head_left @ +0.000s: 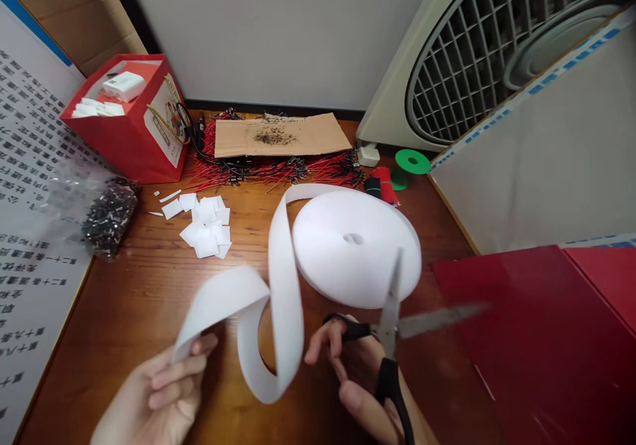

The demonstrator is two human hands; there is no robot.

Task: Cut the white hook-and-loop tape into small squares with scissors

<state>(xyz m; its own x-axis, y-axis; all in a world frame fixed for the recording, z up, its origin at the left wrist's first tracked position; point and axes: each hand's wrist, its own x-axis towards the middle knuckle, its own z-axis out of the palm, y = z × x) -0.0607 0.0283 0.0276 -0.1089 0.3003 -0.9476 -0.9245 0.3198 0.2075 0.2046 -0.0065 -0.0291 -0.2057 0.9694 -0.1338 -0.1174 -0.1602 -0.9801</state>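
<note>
My left hand (171, 389) pinches the free end of a wide white strip (285, 286), which looks like fabric tape. From there the strip twists in a loose loop and runs back to a large flat white roll (322, 246) lying on the table. My right hand (358, 379) has its fingers through the black handles of a pair of scissors (392, 312). The blades are spread apart and point away from me, one passing in front of the roll; nothing is between them. Beyond my left hand lies a small pile of cut white pieces (203, 223).
A red paper bag (129, 140) and a clear bag of small dark parts (109, 216) stand at left. Behind the roll, cardboard (283, 134) rests on red and black wires (268, 170). Green spools (412, 161) and a red box (517, 326) are at right.
</note>
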